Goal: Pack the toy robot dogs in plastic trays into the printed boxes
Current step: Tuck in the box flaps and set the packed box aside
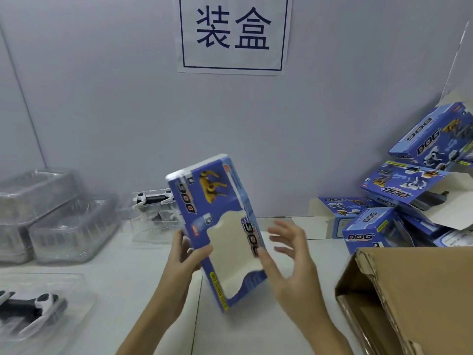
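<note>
Left hand (188,254): the upright blue printed cardboard box (220,231) is gripped at its left edge.
Right hand (286,254): fingers are spread, motion-blurred; contact cannot be told.
Black-and-white toy robot dog (28,307): cut off at left, in a clear tray.

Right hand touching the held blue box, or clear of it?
Cannot tell. In the head view the right hand is open beside the blue box, which the left hand grips; motion blur hides any contact.

The scene is evenly and softly lit, with only faint shadows cast. Motion blur is seen on the right hand (286,254), and edges are bent by wide-angle distortion.
</note>
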The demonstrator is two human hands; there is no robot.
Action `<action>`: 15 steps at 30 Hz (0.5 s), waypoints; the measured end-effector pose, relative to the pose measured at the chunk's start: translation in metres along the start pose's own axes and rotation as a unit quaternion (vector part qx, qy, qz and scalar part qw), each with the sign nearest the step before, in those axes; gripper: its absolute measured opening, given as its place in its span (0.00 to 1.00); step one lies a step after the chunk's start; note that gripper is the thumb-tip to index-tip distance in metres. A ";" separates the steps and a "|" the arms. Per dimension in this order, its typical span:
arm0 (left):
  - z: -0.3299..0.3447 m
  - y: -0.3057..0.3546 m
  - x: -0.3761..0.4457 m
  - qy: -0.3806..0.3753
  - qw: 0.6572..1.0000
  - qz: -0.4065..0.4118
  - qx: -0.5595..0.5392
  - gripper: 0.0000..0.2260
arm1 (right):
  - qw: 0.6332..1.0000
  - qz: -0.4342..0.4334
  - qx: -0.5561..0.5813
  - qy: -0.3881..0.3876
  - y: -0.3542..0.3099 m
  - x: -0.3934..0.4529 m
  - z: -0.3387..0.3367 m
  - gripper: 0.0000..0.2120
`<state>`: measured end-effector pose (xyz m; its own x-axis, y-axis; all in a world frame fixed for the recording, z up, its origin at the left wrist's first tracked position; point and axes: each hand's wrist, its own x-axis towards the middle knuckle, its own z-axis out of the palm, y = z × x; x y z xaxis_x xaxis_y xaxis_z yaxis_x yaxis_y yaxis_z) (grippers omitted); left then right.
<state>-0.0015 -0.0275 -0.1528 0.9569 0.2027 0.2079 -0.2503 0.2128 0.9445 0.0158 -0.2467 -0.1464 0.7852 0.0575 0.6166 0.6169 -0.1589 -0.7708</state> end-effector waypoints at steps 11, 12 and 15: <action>-0.001 0.000 -0.002 -0.115 0.992 -0.025 0.047 0.35 | 0.965 0.181 0.094 -0.162 0.020 0.003 -0.009 0.30; -0.002 0.003 0.001 -0.109 0.992 -0.012 0.057 0.36 | 0.971 0.175 0.098 -0.130 0.022 0.004 -0.008 0.31; -0.005 0.011 0.010 -0.006 0.993 0.039 0.113 0.33 | 0.977 0.171 0.106 -0.064 0.028 0.006 -0.005 0.34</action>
<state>0.0049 -0.0181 -0.1412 0.9380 0.1988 0.2840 -0.2852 -0.0230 0.9582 0.0371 -0.2560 -0.1635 0.9395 0.1620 0.3017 0.3031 0.0163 -0.9528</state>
